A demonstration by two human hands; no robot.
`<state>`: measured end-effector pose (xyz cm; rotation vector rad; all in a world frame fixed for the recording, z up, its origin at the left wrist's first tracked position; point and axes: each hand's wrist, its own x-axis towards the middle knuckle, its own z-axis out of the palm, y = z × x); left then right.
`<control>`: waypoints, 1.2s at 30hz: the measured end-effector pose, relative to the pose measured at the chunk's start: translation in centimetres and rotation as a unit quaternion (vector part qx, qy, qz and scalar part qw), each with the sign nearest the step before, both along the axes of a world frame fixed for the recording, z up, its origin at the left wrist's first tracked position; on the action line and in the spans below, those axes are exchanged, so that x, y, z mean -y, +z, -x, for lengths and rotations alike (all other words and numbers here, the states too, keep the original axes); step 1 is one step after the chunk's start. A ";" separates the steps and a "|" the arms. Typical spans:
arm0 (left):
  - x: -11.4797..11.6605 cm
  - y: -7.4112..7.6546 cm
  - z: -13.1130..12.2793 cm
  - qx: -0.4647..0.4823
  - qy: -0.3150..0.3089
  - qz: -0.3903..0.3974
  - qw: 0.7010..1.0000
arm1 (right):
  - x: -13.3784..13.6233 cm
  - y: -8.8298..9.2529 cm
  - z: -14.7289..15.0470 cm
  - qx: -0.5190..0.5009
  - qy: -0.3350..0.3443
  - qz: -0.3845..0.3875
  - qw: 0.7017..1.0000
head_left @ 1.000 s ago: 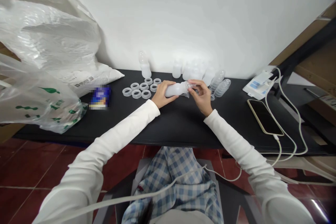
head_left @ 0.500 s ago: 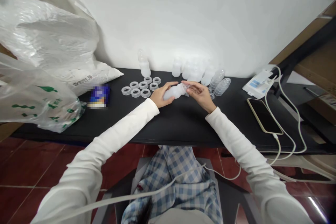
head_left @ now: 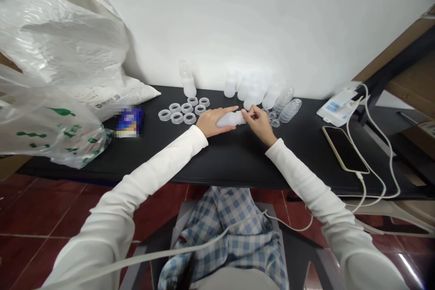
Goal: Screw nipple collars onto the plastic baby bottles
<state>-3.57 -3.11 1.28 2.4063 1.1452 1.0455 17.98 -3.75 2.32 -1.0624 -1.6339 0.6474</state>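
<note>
A frosted white baby bottle (head_left: 227, 120) lies tilted on its side in my left hand (head_left: 212, 122), neck pointing right. My left fingers run along its far side and the thumb along its near side. At the neck is a pale ring collar (head_left: 239, 118). My right hand (head_left: 257, 122) pinches thumb and fingers together at the teat end; the teat itself is mostly hidden by the fingers. Several clear teats (head_left: 274, 122) lie just right of that hand. Left of my left hand lie several translucent ring collars (head_left: 176, 118).
Against the wall stand several frosted bottles (head_left: 256, 88) and one capped bottle (head_left: 188, 80). Stacked clear caps (head_left: 291, 109) lie right. A phone (head_left: 345, 149) on a cable, a white power strip (head_left: 337, 108), a blue packet (head_left: 129, 122) and plastic bags (head_left: 68, 54) flank the black table (head_left: 234, 163).
My right fingers have drawn into a tighter pinch at the bottle's teat end. My left fingers now reach straighter along the bottle, and the hand sits slightly further right.
</note>
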 end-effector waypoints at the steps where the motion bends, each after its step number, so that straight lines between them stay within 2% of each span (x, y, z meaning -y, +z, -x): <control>1: -0.1 -0.1 -0.1 -0.012 0.000 -0.017 1.000 | 0.1 0.0 0.1 0.011 -0.001 0.004 1.000; 6: -0.1 -0.3 -0.1 -0.027 0.004 -0.035 0.999 | 0.0 0.4 -0.5 -0.015 0.029 0.057 0.998; 11: 0.2 -0.1 0.1 0.006 -0.001 0.004 1.000 | 0.0 1.0 -1.2 -0.022 0.060 -0.016 0.998; 14: 0.2 -0.1 0.1 0.009 0.003 0.003 1.000 | 0.1 0.9 -0.8 -0.039 0.096 -0.019 0.994; 18: 0.3 0.0 0.0 0.023 0.013 0.006 1.000 | -0.1 0.2 0.1 -0.102 0.085 -0.001 0.991; 23: 0.6 0.0 -0.3 0.043 0.003 0.030 0.999 | -0.4 -0.4 0.6 -0.127 0.064 0.042 0.989; 27: 0.4 -0.2 -0.5 0.026 0.008 0.024 0.999 | -0.3 -0.6 0.6 -0.105 0.034 0.090 0.990; 31: 0.2 -0.3 -0.5 -0.005 0.011 0.002 1.000 | -0.3 -0.5 0.1 -0.031 -0.002 0.048 0.998; 36: 0.2 0.1 -0.2 0.031 0.009 0.011 0.999 | -0.6 0.2 -1.2 -0.008 0.060 0.006 0.998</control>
